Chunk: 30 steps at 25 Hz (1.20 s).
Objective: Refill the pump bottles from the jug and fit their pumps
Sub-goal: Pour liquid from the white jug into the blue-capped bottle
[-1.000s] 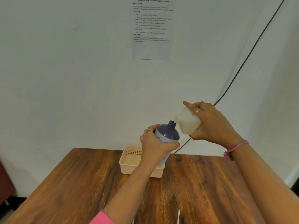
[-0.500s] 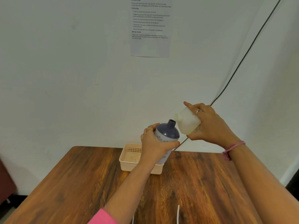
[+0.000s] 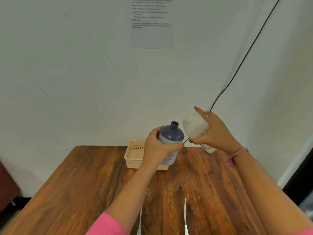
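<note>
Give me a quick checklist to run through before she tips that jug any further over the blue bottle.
1. Blue bottle neck open, no pump on: ok.
2. Left hand grips the bottle firmly: ok.
3. Right hand holds the jug tilted, spout toward the bottle: ok.
4. Spout right over the neck: not ok, it sits beside and above it.
5. Liquid flowing: cannot tell.
6. Pump tubes waiting on the table: ok.

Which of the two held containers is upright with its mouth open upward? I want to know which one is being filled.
The dark blue bottle in the left hand; the pale jug is tipped toward it.
</note>
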### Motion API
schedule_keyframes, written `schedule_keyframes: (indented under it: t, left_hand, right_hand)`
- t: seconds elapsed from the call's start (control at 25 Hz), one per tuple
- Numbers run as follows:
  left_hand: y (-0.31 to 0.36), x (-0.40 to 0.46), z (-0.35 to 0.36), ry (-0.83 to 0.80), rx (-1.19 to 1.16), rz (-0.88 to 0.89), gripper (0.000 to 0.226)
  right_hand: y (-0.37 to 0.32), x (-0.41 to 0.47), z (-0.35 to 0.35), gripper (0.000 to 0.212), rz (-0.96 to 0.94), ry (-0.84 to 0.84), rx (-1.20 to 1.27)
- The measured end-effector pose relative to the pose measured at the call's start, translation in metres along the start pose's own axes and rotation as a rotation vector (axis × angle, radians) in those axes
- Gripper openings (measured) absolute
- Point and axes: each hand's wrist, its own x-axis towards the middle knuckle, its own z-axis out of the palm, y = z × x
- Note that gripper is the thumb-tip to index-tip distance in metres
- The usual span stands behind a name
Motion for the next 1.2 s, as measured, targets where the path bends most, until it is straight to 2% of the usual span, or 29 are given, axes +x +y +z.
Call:
schedule_keyframes:
  t: [0.28, 0.6, 0.72, 1.2]
  left_hand:
    - [-0.024, -0.021, -0.008, -0.055, -0.003, -0.060, 0.080]
    - [-0.073, -0.060, -0.011, -0.161, -0.005, -0.168, 0.073]
    - [-0.095, -0.077, -0.009, -0.188, 0.020, -0.196, 0.080]
    - [-0.175, -0.133, 0.005, -0.152, 0.121, -0.379, 0.080]
  right_hand:
    - [0.018, -0.037, 0.023, 0.103, 0.179, 0.016, 0.298]
    - [0.039, -0.099, 0.057, 0.097, 0.299, 0.023, 0.563]
    - [0.049, -0.125, 0.071, 0.095, 0.342, 0.032, 0.591]
    - [0.087, -0.203, 0.127, 0.098, 0.571, -0.030, 0.722]
